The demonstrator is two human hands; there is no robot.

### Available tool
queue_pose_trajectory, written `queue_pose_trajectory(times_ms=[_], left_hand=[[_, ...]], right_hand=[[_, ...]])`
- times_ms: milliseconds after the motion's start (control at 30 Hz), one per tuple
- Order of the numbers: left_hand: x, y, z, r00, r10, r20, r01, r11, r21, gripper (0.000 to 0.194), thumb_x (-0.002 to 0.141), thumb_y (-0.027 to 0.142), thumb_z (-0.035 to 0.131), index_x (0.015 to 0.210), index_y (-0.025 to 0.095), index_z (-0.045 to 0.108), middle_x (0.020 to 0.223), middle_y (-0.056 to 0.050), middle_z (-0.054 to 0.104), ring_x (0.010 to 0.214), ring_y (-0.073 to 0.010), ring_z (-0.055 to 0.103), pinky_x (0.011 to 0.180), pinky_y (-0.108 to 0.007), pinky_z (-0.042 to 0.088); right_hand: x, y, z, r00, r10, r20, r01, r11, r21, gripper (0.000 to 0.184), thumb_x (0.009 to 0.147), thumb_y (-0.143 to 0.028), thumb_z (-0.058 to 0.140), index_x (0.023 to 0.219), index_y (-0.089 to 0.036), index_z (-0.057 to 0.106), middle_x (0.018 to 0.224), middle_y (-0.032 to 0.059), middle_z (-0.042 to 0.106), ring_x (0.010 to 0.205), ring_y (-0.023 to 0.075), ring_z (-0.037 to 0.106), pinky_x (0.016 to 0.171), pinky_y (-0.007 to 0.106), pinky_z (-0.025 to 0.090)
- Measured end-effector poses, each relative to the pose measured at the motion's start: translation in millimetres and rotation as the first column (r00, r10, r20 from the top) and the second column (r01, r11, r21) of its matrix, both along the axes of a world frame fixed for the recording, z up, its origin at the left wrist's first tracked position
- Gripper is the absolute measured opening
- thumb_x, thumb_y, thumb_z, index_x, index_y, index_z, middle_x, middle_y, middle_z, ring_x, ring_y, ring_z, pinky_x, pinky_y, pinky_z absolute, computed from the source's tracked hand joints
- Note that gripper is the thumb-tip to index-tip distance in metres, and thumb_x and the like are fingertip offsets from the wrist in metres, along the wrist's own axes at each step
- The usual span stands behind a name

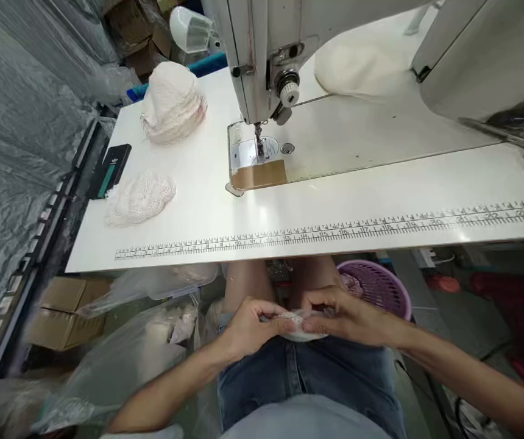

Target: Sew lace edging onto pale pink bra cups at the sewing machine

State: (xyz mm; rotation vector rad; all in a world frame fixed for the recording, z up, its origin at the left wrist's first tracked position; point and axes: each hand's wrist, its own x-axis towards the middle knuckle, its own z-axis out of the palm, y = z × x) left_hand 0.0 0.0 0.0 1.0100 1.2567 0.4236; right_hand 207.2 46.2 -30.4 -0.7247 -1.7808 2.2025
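Over my lap, below the table's front edge, both hands grip a small white piece of lacy fabric (297,329). My left hand (255,329) pinches its left side between thumb and fingers. On the right side, my right hand (335,314) has its thumb on top and its fingers curled around the cloth. Part of the fabric is covered by the fingers. A sewing machine (262,61) stands on the table ahead, with no fabric under its presser foot (259,143). At the table's left lies a flat white lace piece (142,198).
A stack of white fabric pieces (173,103) sits on the white table (189,183), near a dark box (110,171). Cream cloth (353,67) lies behind the machine arm. A printed ruler (317,235) runs along the front edge. Below are a purple basket (381,286) and cardboard boxes (65,311).
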Motion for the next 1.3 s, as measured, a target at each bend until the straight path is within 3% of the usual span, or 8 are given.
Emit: queue_pose_trajectory(times_ms=[167, 300, 567, 833, 967, 1167, 1300], left_hand=[[3, 4, -0.2, 0.998, 0.038, 0.057, -0.036, 0.999, -0.028, 0.030, 0.072, 0.040, 0.069, 0.084, 0.013, 0.074, 0.081, -0.007, 0.073, 0.070, -0.0162, 0.061, 0.064, -0.022, 0.043], [4, 4, -0.8, 0.997, 0.067, 0.043, -0.066, 0.998, -0.026, 0.028, 0.073, 0.039, 0.068, 0.081, 0.012, 0.074, 0.076, -0.006, 0.072, 0.066, -0.0132, 0.058, 0.060, -0.021, 0.041], [-9, 1, -5.4, 0.983, 0.166, 0.074, -0.155, 0.979, -0.132, 0.027, 0.068, 0.039, 0.073, 0.075, 0.013, 0.073, 0.071, -0.004, 0.069, 0.062, -0.0114, 0.054, 0.061, -0.021, 0.041], [-12, 8, -1.0, 1.000, 0.000, 0.010, 0.002, 0.986, -0.164, 0.037, 0.057, 0.040, 0.079, 0.081, 0.013, 0.072, 0.067, -0.002, 0.065, 0.059, -0.0092, 0.050, 0.054, -0.018, 0.036], [-11, 9, -6.3, 1.000, -0.004, 0.017, 0.007, 0.980, -0.197, 0.033, 0.059, 0.041, 0.078, 0.074, 0.012, 0.073, 0.059, 0.000, 0.062, 0.052, -0.0068, 0.045, 0.049, -0.018, 0.031], [-22, 5, -14.7, 0.998, 0.019, 0.063, -0.003, 0.970, -0.242, 0.032, 0.058, 0.040, 0.079, 0.074, 0.012, 0.072, 0.063, -0.001, 0.063, 0.054, -0.0075, 0.048, 0.052, -0.018, 0.034], [-24, 14, -6.4, 0.983, -0.167, 0.070, 0.178, 0.963, -0.202, 0.030, 0.061, 0.035, 0.077, 0.081, 0.013, 0.072, 0.070, -0.002, 0.066, 0.061, -0.0096, 0.052, 0.057, -0.019, 0.038]], right_hand=[[-1, 0, 8.6, 0.998, -0.031, 0.051, 0.031, 1.000, -0.006, 0.020, 0.085, -0.034, 0.056, 0.073, -0.019, 0.051, 0.065, -0.0029, 0.043, 0.059, 0.0110, 0.037, 0.053, 0.024, 0.026], [-3, 2, 11.9, 0.994, -0.040, 0.102, 0.033, 0.997, 0.065, 0.024, 0.085, -0.040, 0.054, 0.073, -0.019, 0.052, 0.066, -0.0019, 0.047, 0.060, 0.0120, 0.040, 0.053, 0.024, 0.027], [4, 1, 3.0, 0.992, 0.036, 0.120, -0.049, 0.992, 0.112, 0.034, 0.085, -0.048, 0.051, 0.068, -0.018, 0.051, 0.064, -0.0023, 0.041, 0.059, 0.0115, 0.037, 0.051, 0.025, 0.026], [-4, 2, 5.0, 0.991, 0.096, 0.097, -0.111, 0.981, 0.157, 0.031, 0.085, -0.044, 0.053, 0.071, -0.016, 0.055, 0.064, -0.0035, 0.043, 0.056, 0.0093, 0.039, 0.050, 0.022, 0.026], [-2, 3, 7.1, 0.993, 0.104, 0.048, -0.109, 0.987, 0.121, 0.031, 0.084, -0.043, 0.055, 0.072, -0.015, 0.057, 0.065, -0.0029, 0.045, 0.058, 0.0093, 0.041, 0.051, 0.022, 0.028], [4, 4, 3.4, 0.994, 0.108, 0.017, -0.108, 0.994, 0.021, 0.029, 0.082, -0.042, 0.059, 0.078, -0.013, 0.062, 0.075, 0.0004, 0.055, 0.066, 0.0114, 0.049, 0.056, 0.021, 0.034], [-2, 6, 5.7, 0.990, 0.137, 0.034, -0.140, 0.986, 0.087, 0.027, 0.082, -0.039, 0.058, 0.076, -0.013, 0.061, 0.070, -0.0015, 0.051, 0.063, 0.0106, 0.047, 0.054, 0.021, 0.031]])
